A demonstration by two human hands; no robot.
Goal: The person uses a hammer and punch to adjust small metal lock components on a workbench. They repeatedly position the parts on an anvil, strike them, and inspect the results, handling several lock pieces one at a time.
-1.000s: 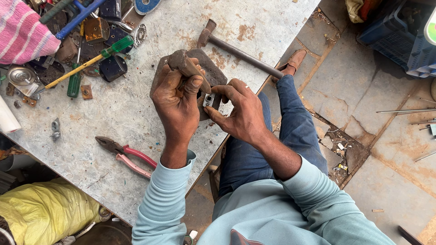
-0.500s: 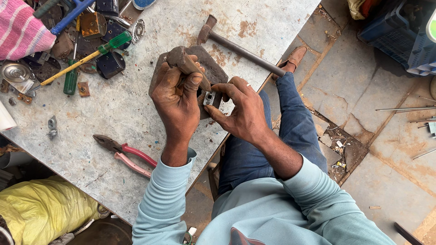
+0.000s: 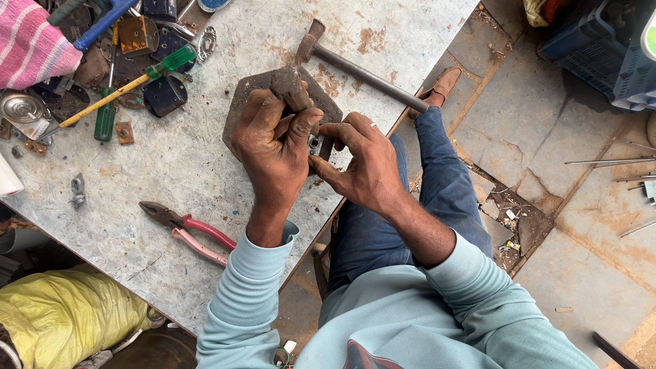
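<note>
Yellow sack (image 3: 65, 318): lies on the floor below the near-left edge of the worktop.
Pink striped cloth (image 3: 31, 44): at the far-left corner of the worktop (image 3: 171, 171), beside a heap of small metal parts.
Green-handled screwdriver (image 3: 126, 82): lies slanted over that heap; a second green handle stands just beside it.
Small metal bracket (image 3: 77, 189): lies alone on the bare grey top, near the left edge.
Pliers (image 3: 188, 231): red handles, jaws pointing left, flat on the worktop just left of the left sleeve.
Rusty metal plate (image 3: 249, 92): flat on the worktop near its right edge, under both hands.
Left hand (image 3: 273, 154): reaches over the plate; its grip is clamped on a short rusty block (image 3: 290, 85) that stands on the plate, fingers curled round it, thumb pressed to its right side.
Small metal part (image 3: 316, 143): grey, with a dark hole; it sits on the plate between the two hands, against the lower end of the block.
Right hand (image 3: 365, 167): just right of the left hand; its grip is pinched together on the small metal part, thumb and forefinger tips touching it, the other fingers bent above.
Hammer (image 3: 362, 68): lies slanted behind the hands, head near the plate's far corner, handle running right past the worktop edge.
Legs: blue trousers and a brown shoe (image 3: 441, 85) on the cracked floor.
Blue crate (image 3: 601, 51): at the far right on the floor.
</note>
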